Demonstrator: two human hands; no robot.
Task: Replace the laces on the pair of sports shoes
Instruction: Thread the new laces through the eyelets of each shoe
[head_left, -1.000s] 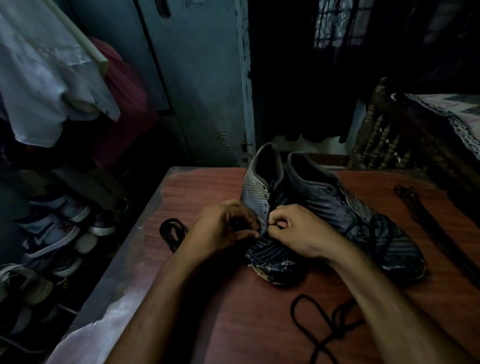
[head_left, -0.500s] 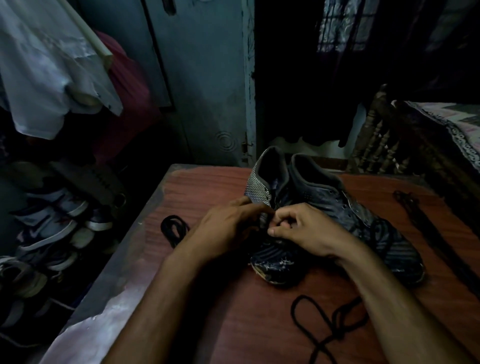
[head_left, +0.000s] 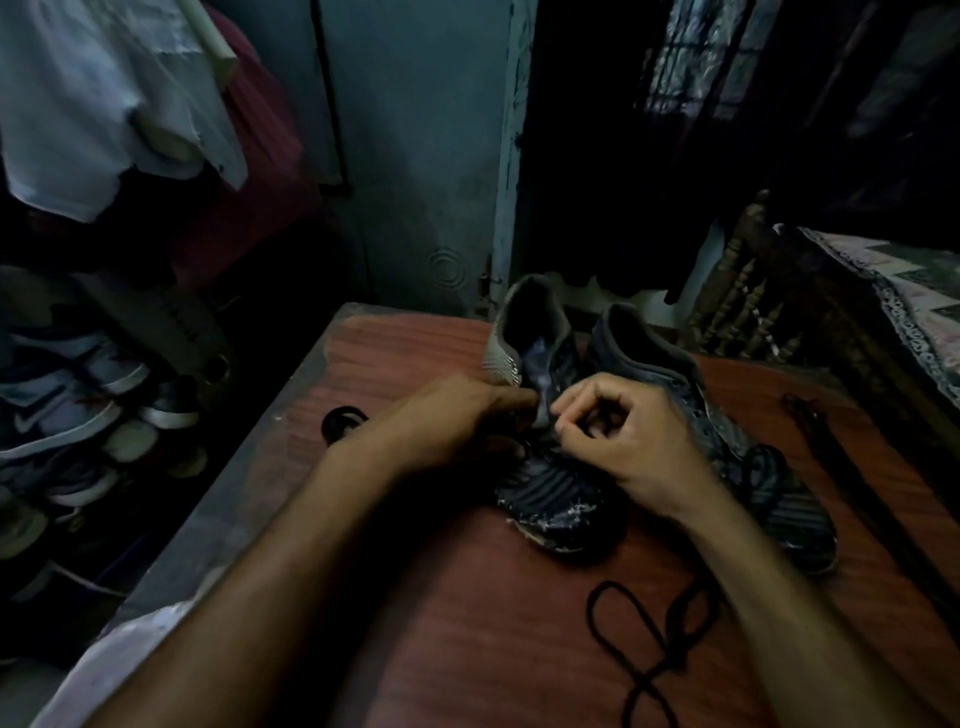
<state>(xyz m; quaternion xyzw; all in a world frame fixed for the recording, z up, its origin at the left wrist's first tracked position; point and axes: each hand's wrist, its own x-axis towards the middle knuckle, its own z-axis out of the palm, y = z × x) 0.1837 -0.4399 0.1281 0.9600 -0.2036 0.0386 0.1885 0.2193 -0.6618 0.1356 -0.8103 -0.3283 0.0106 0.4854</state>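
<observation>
Two dark striped sports shoes stand side by side on a red-brown wooden table (head_left: 426, 613), toes toward me. My left hand (head_left: 447, 421) holds the left shoe (head_left: 550, 499) at its lacing area, fingertips against the tongue. My right hand (head_left: 628, 431) is curled over the same spot, thumb and forefinger pinched together at the eyelets; the dim light hides any lace between them. The right shoe (head_left: 779, 493) carries a black lace over its forefoot. A loose black lace (head_left: 649, 654) lies looped on the table in front. Another coiled black lace (head_left: 340, 421) lies left of my left wrist.
A long dark strap (head_left: 852, 467) lies along the table's right side. Shoes (head_left: 67, 410) are stacked on a rack to the left, below hanging clothes (head_left: 104, 104). A grey door (head_left: 415, 156) stands behind the table, and a bed with a carved wooden frame (head_left: 753, 291) is at the right.
Both hands have moved a little up the left shoe toward its tongue. The right hand's fingers have curled tighter into a pinch. The shoes have stayed in place.
</observation>
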